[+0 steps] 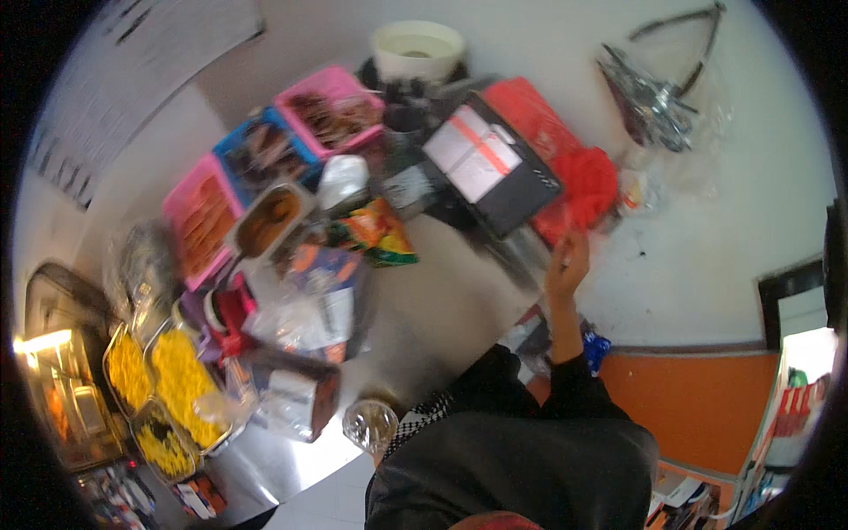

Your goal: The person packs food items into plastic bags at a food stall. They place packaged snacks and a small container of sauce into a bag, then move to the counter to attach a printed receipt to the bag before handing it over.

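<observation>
My right hand (568,265) is raised at the lower edge of a red plastic bag (586,189). Its fingers pinch the bag's edge, though motion blurs them. Beside that bag, a black box-like case (513,209) with a paper sheet on it leans at a tilt. Only a sliver of my left hand (379,457) shows, low by my body. It holds a clear plastic cup or bowl (371,427) over the edge of the steel counter (424,298); most of the fingers are hidden.
Pink baskets (199,225) and a blue basket (248,189) of packets line the back. Near them are a steel pan (268,222) of brown sauce and a colourful snack packet (377,232). Trays of yellow rice (182,381) stand left. A white tub (419,50) stands behind.
</observation>
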`<state>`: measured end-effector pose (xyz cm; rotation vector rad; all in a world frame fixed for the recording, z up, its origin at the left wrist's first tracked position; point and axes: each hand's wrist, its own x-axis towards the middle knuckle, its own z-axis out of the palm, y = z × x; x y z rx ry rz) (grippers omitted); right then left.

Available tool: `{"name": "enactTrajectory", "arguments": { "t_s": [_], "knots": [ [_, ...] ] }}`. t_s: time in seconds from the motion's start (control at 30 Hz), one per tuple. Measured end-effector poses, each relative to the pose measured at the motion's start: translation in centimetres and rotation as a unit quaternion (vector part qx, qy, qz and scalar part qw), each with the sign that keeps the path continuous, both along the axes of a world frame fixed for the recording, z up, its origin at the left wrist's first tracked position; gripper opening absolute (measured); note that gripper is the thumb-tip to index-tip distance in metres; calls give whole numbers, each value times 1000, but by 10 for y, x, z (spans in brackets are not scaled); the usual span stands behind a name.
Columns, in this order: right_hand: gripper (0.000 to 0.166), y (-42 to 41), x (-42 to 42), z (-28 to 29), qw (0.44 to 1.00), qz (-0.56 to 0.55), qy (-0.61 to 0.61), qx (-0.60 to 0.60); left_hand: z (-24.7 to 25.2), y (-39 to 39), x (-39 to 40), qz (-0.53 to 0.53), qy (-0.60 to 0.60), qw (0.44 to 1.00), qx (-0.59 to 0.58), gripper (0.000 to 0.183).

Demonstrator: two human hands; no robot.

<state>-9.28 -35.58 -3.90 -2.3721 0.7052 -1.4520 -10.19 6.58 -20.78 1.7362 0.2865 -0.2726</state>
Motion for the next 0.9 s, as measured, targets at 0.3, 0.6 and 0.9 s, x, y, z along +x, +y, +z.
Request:
{"name": "enactTrajectory", "arguments": {
  "t_s": [0.3, 0.6, 0.9],
  "knots": [
    [10, -124, -124, 15, 952, 27, 280, 118, 15, -148, 53, -89, -203, 975, 34, 60],
    [23, -118, -92, 28, 908, 78, 411, -15, 73, -173, -26, -195, 21, 979, 64, 40],
    [18, -168, -109, 119, 920, 272, 275, 58, 183, -350, 35, -485, -293, 823, -55, 40]
  ]
}}
